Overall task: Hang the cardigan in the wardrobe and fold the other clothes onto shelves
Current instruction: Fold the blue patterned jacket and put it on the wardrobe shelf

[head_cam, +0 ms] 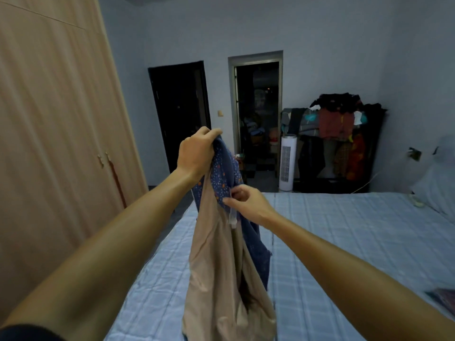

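Note:
A garment (221, 254) hangs in front of me over the bed; it is blue with small orange and white specks outside and has a plain beige lining. My left hand (197, 153) grips its top edge and holds it up. Lower down, my right hand (248, 203) pinches the blue fabric near a small white label. The wardrobe (56, 134), light wood with its doors closed, stands at the left. Its inside is hidden.
The bed (344, 242) with a pale blue checked cover fills the lower right. Past it stand a white tower fan (286, 163) and a dark rack heaped with clothes (337, 134). A dark closed door (182, 114) and an open doorway (257, 119) are in the far wall.

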Available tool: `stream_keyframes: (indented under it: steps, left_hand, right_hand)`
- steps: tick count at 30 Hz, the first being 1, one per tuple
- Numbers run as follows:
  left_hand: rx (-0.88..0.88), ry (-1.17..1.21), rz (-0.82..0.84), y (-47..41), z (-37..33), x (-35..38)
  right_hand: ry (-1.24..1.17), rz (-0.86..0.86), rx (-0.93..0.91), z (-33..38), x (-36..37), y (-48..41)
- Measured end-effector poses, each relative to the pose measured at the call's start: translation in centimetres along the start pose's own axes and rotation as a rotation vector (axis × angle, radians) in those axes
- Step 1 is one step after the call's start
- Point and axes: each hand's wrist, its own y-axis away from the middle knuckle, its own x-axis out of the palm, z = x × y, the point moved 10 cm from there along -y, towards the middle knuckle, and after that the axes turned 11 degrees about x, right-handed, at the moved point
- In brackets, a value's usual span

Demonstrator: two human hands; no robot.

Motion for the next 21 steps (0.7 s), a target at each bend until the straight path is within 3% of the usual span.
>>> stream_keyframes:
  steps: [9,13,16,19,21]
  left_hand:
    - [-0.009,0.056,-0.082,-1.3,-3.7,0.0]
    - [-0.115,0.088,-0.101,-1.0,-4.3,0.0]
    - [-0.152,0.087,-0.089,-1.0,-5.6,0.0]
    - [-0.177,0.057,-0.051,-0.6,-6.4,-0.2]
    - [-0.218,0.019,-0.032,0.0,-5.9,-0.8]
  right_hand:
    - [-0.292,-0.063,0.147,-3.9,-4.1,0.7]
    - [-0.158,0.235,0.18,-3.9,-2.6,2.4]
    - [0.007,0.36,0.162,-3.7,-1.6,4.0]
    - [0.309,0.342,0.178,-5.5,-2.1,4.5]
    - [0.512,0.175,0.165,-6.3,-5.3,4.2]
